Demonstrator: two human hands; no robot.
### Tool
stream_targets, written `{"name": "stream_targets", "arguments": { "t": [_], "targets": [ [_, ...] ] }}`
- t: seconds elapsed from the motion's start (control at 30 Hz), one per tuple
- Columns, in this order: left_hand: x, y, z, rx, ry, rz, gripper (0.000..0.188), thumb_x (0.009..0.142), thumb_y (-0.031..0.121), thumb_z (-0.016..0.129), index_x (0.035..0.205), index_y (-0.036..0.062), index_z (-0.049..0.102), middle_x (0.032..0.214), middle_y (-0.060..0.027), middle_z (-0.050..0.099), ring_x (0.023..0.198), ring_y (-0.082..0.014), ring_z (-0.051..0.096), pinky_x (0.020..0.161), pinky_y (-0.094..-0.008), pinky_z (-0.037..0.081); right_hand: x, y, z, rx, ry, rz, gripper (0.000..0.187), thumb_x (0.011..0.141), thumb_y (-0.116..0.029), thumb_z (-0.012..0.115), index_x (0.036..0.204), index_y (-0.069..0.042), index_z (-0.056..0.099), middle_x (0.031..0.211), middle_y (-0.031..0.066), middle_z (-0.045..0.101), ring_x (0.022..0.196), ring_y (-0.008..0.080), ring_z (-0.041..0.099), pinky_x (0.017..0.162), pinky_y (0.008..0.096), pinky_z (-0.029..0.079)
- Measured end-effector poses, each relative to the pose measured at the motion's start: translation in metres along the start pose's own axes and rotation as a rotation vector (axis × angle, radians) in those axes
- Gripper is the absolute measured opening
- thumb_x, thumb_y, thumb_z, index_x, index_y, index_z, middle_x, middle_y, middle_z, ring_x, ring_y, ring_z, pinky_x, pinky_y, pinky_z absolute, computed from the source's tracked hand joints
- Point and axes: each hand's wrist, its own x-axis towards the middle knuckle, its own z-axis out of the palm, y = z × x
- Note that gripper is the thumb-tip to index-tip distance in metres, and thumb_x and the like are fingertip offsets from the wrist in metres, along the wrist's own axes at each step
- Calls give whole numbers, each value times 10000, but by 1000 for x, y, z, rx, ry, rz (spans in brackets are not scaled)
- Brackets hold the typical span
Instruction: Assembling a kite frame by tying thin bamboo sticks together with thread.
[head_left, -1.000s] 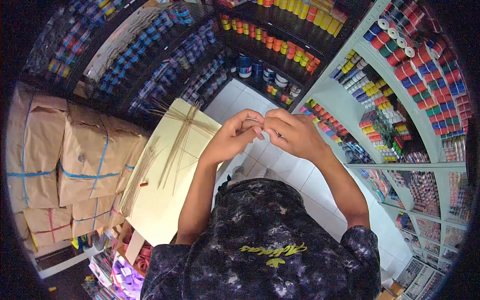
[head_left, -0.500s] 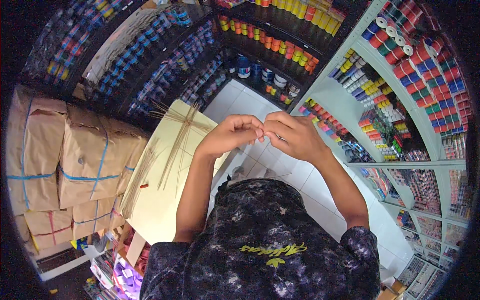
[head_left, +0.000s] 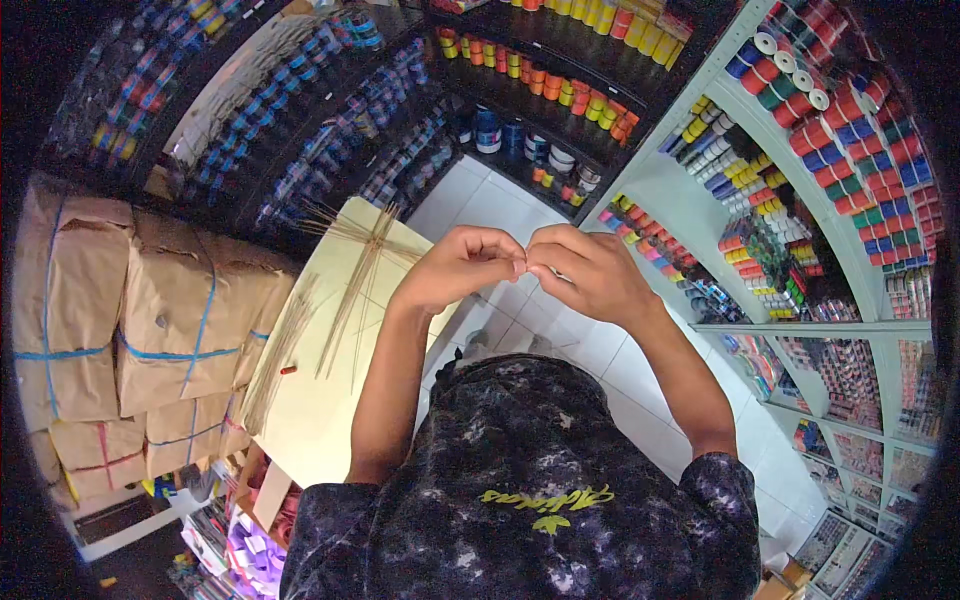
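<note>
My left hand (head_left: 463, 268) and my right hand (head_left: 585, 268) meet fingertip to fingertip in front of my chest, above the tiled floor. Both are closed in a pinch; whatever they pinch is too small or hidden to make out. Beside my left forearm is a pale yellow table (head_left: 330, 420). Long thin brown sticks (head_left: 362, 275) lie across one another on it, fanning out at the far end. More thin sticks (head_left: 275, 350) run along the table's left edge, and a small red piece (head_left: 289, 370) rests near them.
Paper-wrapped parcels (head_left: 165, 320) tied with blue and red string are stacked left of the table. Dark shelves (head_left: 560, 70) with coloured spools stand ahead. A pale green rack (head_left: 780, 327) of spools lines the right. Purple ribbon (head_left: 258, 555) lies at lower left.
Both hands keep nearly the same place and pinch; only slight finger movement shows. Nothing on the table has moved.
</note>
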Motion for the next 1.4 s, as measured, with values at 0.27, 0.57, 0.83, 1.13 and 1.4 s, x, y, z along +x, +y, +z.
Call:
{"name": "stream_targets", "arguments": {
  "t": [0.27,0.57,0.83,1.13,1.4],
  "targets": [
    [-2,-2,4,81,65,65,63,906,51,681,937,4,709,825,58,628,749,-12,513,658,-196,399,-3,-3,5,242,49,182,114,853,-75,702,945,-62,637,992,58,649,785,222,674,667,345,561],
    [0,-2,9,72,74,82,87,912,64,688,955,-2,725,791,73,600,721,-5,477,631,-193,377,-2,-2,6,450,33,290,99,857,14,688,945,-14,649,994,84,650,851,167,641,770,294,530],
    [-2,-2,13,127,167,72,71,912,61,679,925,6,723,777,87,599,674,9,456,578,-187,348,2,-11,4,180,84,243,131,805,-91,704,921,-74,644,942,55,670,835,234,651,816,357,469],
    [-5,1,16,146,257,97,69,893,44,663,902,18,726,760,95,594,649,17,437,548,-195,324,-3,-16,14,307,166,368,117,795,-79,717,895,-64,659,913,63,681,762,210,645,778,344,491],
    [-7,3,20,110,241,123,75,891,45,668,920,13,730,782,89,608,673,11,455,571,-194,339,-5,-17,16,377,164,394,111,806,-71,710,900,-53,655,903,69,674,757,201,648,767,340,506]
  ]
}}
